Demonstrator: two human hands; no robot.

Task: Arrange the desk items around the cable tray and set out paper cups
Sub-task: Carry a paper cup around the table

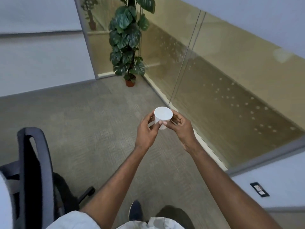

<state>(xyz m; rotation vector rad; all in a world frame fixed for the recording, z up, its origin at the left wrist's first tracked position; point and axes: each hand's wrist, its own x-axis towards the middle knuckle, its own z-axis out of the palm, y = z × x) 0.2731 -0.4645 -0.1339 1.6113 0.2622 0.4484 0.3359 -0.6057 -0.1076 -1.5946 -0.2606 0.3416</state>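
Both arms are stretched out over the carpet (85, 116). A white paper cup (162, 116), turned bottom up, is gripped between the left hand (147, 129) and the right hand (182, 128), fingers closed on its sides.

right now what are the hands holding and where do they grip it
A white paper cup, flat base toward the camera, held by its side wall between left hand and right hand.

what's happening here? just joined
A person is standing on office carpet and holding a white paper cup in both hands, left hand and right hand, with its flat bottom facing the camera. It may be a stack; that's hard to tell. No desk or cable tray is in view, only an office chair, a potted plant and a glass partition.
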